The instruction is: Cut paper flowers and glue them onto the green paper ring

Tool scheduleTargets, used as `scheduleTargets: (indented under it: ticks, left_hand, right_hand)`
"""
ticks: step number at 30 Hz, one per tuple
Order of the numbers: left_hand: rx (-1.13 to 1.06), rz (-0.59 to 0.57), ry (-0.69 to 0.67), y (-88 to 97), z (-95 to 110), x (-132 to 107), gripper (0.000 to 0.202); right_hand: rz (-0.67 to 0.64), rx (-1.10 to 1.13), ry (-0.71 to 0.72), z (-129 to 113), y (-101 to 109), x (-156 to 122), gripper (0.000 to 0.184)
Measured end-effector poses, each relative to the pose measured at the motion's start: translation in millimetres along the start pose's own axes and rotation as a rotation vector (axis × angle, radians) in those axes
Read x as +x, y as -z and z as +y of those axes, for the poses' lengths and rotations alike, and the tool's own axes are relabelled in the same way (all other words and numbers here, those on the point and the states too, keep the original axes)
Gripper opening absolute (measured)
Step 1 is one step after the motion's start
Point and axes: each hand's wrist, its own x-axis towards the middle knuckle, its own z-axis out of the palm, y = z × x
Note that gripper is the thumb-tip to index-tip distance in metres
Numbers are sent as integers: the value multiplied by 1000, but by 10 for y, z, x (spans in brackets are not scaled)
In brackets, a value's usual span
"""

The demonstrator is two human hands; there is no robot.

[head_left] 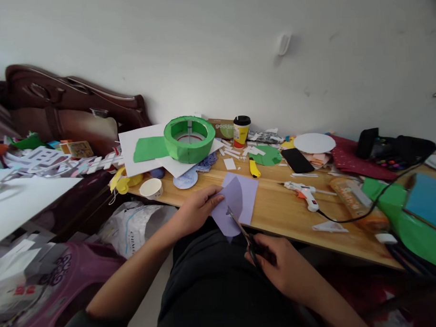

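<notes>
My left hand [202,206] pinches the upper left edge of a sheet of purple paper [232,203], held just above my lap at the table's front edge. In my right hand [278,264] is a pair of scissors [247,236], its black handles wrapped by my fingers. The blades reach up and left onto the purple paper, touching it near its middle. Behind it, a second piece of purple paper [249,196] lies on the wooden table. A small purple tip shows below the held sheet.
On the table [273,209] stand a green ring-shaped form [190,148], a paper cup [241,132] and a white bowl [150,188]. A yellow cutter [254,168], a black phone [297,160] and a corded glue gun [303,194] lie to the right.
</notes>
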Motion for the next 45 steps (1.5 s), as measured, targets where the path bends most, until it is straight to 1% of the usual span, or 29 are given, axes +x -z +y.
scheduleTargets:
  ticks: [4,9,14,18,20,24,26,28,29,33,35,36,38,42,45]
  left_hand:
    - [-69,57,7,-45,-44,-6,33]
    - [-113,43,-5,-75,-67,-1,34]
    - [-167,128,37,-107,-119,10,33]
    - [-231,125,72,-131,-108,-5,30]
    - [-209,123,64,-124,-87,-15,29]
    - [-71,104,5,-69,-30,-34,25]
    - [-75,80,-38,-68,2,-51,24]
    - [-166,81,-41,-131,30,-80,26]
    - [-256,99,-15,-193,39,-98,29]
    - [-786,225,159,-565,19,-156,45]
    - [-928,286,202,-720,-12,-155,38]
    - [-954,303,216,-768,-27,-147,34]
    - [-945,306,235,-799,-43,-124,30]
    - [-855,266,246,-722,-27,-103,33]
    - [-832,208,251,-669,-4,-113,36]
  right_hand:
    - [-69,76,-25,41,-26,-8,25]
    - [-84,126,-39,34,-17,5,28]
    - [-92,165,-47,63,-38,10,29]
    - [-109,207,-50,86,-87,37,29]
    - [-121,224,-51,73,-96,53,31]
    - [-132,239,-74,28,-88,70,34]
    - [-139,246,-84,18,-92,76,33]
    - [-118,252,-92,22,-106,86,32]
    - [-93,246,-91,27,-116,93,32]
    - [48,156,-44,49,-153,126,28]
    - [93,113,-12,56,-165,136,24]
    - [101,100,-3,61,-168,139,23]
    - [108,89,5,72,-167,140,22]
    - [111,130,25,88,-146,142,23]
    - [120,146,56,86,-137,151,24]
